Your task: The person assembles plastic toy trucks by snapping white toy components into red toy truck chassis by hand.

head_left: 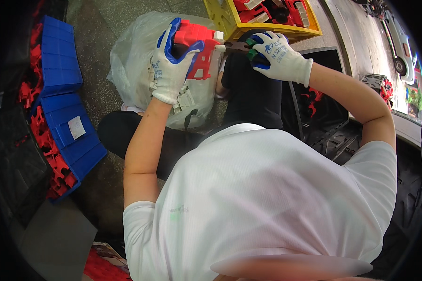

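Observation:
My left hand [172, 61], in a white glove with blue palm coating, grips a red plastic part [199, 47] with white tabs, held above a clear plastic bag [136, 56]. My right hand [272, 52], gloved the same way, is closed on a green-handled cutting tool [244, 47] whose jaws touch the right edge of the red part. Both hands are raised in front of my white shirt, over my dark trousers.
A yellow crate [267, 29] with red parts sits just beyond the hands. Blue bins [61, 70] with red parts line the left. A black crate [323, 107] stands at right. The clear bag holds white offcuts. A parked car [398, 42] shows far right.

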The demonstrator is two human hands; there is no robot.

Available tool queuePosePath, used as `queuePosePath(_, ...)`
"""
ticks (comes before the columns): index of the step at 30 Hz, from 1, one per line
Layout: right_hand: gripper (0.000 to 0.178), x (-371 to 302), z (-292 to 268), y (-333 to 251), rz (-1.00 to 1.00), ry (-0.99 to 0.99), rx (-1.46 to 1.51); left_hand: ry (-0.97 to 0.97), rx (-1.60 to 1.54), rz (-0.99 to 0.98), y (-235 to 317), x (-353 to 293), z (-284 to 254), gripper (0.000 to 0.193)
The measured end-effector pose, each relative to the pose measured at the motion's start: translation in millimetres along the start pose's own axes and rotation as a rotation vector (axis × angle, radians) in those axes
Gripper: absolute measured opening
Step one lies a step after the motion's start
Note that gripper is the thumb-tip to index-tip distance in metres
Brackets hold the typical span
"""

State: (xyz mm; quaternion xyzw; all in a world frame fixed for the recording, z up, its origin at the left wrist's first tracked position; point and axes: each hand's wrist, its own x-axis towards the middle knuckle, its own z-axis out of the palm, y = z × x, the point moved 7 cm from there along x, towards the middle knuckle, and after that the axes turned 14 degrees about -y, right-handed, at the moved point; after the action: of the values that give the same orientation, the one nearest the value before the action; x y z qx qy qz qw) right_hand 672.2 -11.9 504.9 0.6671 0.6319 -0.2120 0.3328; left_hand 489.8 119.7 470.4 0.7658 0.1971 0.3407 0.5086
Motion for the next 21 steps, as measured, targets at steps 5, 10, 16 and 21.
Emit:
queuePosePath(5,0.049,2,2,1,-0.066,0.212,0.039,0.044,0.087,0.070,10,-2,-5,0.063)
queuePosePath(10,0.046,5,-6,1,-0.086,0.240,-0.043,0.087,0.060,0.076,4,-3,-9,0.064)
queuePosePath(16,0.047,8,-10,-3,-0.091,0.196,0.034,0.109,0.027,0.069,-7,-3,-13,0.065)
queuePosePath(21,0.049,3,-7,-11,-0.109,0.210,0.135,0.053,0.135,0.053,8,-6,-17,0.065)
